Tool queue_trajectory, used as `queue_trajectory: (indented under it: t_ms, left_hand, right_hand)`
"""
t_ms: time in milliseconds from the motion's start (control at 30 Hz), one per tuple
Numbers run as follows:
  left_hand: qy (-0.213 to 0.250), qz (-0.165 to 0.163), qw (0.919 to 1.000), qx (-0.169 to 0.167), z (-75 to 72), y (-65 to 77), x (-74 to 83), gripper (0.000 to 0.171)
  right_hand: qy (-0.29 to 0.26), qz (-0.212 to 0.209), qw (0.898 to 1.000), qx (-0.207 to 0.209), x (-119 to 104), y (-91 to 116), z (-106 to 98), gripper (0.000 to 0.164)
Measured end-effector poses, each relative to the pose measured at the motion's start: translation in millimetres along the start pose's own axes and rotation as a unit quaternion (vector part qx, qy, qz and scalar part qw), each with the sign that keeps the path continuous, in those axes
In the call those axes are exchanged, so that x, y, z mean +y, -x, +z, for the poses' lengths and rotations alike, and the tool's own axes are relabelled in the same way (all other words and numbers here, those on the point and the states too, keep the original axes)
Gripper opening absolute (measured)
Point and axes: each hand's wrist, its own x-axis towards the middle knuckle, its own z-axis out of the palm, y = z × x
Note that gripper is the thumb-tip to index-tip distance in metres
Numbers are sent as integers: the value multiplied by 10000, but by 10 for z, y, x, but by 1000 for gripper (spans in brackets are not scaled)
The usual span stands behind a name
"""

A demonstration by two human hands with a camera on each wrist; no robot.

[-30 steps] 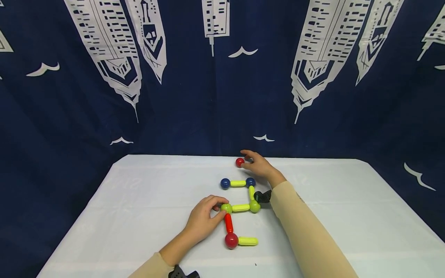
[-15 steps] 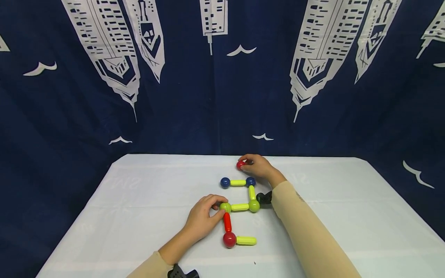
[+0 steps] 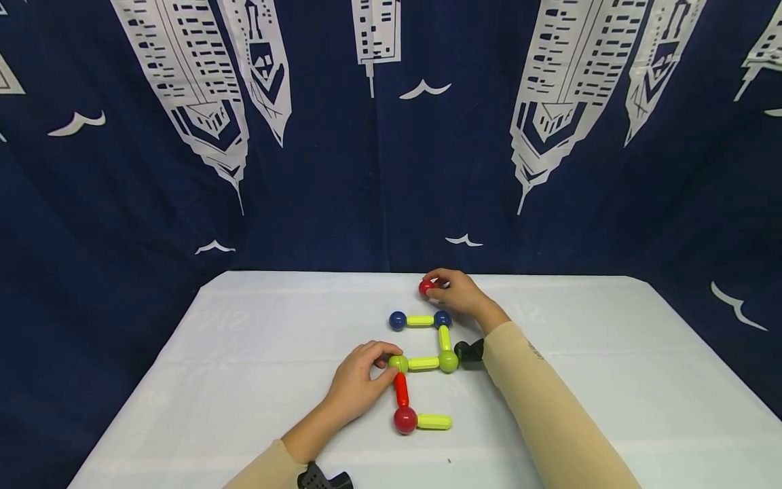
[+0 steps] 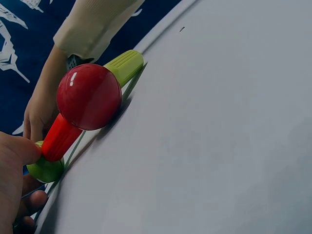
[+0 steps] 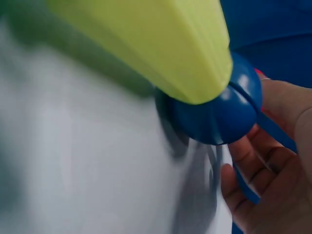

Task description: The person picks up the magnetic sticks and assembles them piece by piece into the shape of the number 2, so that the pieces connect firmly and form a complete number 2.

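My left hand [image 3: 356, 384] pinches a green ball [image 3: 399, 364] at the left bend of a zigzag of balls and rods. From that ball a red rod [image 3: 401, 390] runs toward me to a large red ball [image 3: 405, 420], which has a yellow-green rod [image 3: 434, 422] on its right. Another yellow-green rod [image 3: 423, 363] leads right to a second green ball [image 3: 448, 361]. Beyond it, one more rod reaches a blue ball [image 3: 442, 319], joined by a rod to another blue ball [image 3: 398, 320]. Behind these, my right hand [image 3: 459, 293] pinches a loose red ball [image 3: 426, 288] near the table's far edge.
The white-covered table [image 3: 256, 380] ends at a far edge just behind the right hand. A dark blue curtain [image 3: 379, 204] with white building prints hangs behind it. The black right wrist camera [image 3: 469, 350] sits close beside the second green ball.
My right hand's fingers have closed on the loose red ball, which has shifted slightly to the right. The left hand stays on its green ball.
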Motion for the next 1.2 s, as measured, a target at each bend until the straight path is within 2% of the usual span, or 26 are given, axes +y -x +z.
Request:
queue_trajectory:
  t_ms: [133,267,400,500,700,900,1033,1200]
  left_hand:
    - [-7,-8,10000,40,14,3,11,26]
    - [21,-41,10000,28,15,4,21,26]
    - [25,-21,10000,18,15,3,30,26]
    - [22,-26,10000,-1,25,10,23,26]
    - [-37,57,9999,100,33,21,10,26]
    - [-81,113,9998,164,53,21,6,27]
    - [-105,123,9997,179,62,20,3,27]
    - [-49,83,9999,141,45,39,10,28]
  right_hand:
    - [-182,-226,9993,221,-10,91,-41,33]
    - [-258,-456,9974,486,-82,264,-89,33]
    - [-385,-567,9949,737,-182,548,-124,33]
    - [-506,-598,9939,776,-210,812,-104,31]
    - [-767,-704,9933,493,-159,1319,-27,30]
    - [-951,-779,9924,27,-41,1751,56,31]
    - [-1110,-756,9903,-344,25,1941,89,31]
    - [-1267,-696,9870,-707,99,2056,130,28]
